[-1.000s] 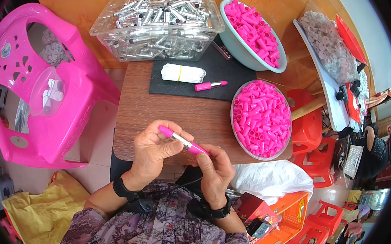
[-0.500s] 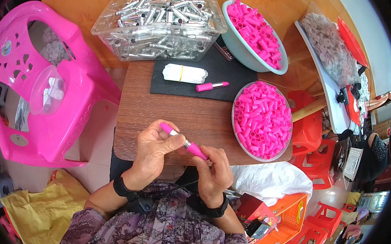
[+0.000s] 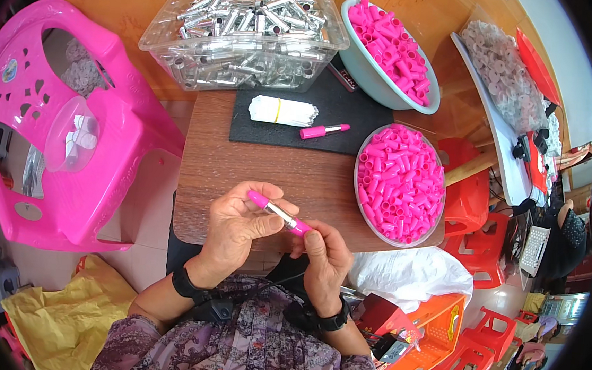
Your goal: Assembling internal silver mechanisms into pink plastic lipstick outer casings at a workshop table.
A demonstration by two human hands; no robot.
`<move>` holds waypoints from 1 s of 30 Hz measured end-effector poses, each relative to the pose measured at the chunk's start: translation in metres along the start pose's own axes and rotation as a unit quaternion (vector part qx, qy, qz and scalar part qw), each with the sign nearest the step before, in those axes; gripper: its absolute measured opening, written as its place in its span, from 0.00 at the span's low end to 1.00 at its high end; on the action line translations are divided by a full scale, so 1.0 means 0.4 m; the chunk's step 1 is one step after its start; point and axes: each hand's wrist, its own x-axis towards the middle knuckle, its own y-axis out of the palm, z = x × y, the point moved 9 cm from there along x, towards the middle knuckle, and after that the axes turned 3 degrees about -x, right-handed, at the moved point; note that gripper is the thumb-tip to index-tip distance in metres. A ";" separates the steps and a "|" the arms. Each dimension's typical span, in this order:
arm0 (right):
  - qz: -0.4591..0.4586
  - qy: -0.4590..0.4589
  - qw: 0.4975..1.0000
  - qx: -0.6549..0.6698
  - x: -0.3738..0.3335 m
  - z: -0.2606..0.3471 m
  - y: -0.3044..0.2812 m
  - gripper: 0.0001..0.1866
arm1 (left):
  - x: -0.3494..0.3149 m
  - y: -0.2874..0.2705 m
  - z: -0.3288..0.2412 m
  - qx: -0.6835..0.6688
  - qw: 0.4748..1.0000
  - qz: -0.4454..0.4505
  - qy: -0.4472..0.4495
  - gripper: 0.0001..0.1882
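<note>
A lipstick-shaped pen (image 3: 276, 212), pink at both ends with a silver middle, is held slanting over the table's near edge. My left hand (image 3: 232, 227) pinches its silver middle between thumb and fingers, the pink tip pointing up and left. My right hand (image 3: 326, 258) is closed on the pink lower end with thumb and fingertips. Farther back, a similar pen (image 3: 324, 131) lies on a black mat (image 3: 356, 130), beside a banded bundle of thin white sticks (image 3: 283, 111).
A clear bin of silver tubes (image 3: 239, 66) stands at the back. Two bowls of pink parts, one pale blue-rimmed (image 3: 433, 107) and one clear (image 3: 358, 190), are to the right. A pink chair (image 3: 113, 164) stands left, a white sack (image 3: 407, 274) near right.
The silver middle of the pen now shows between the pink ends. My right hand has shifted slightly right and my left fingers have spread along the pen.
</note>
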 end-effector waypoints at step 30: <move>-0.013 0.014 1.000 -0.004 -0.007 0.003 -0.009 0.11 | -0.009 -0.002 -0.007 0.049 0.998 -0.027 0.020 0.18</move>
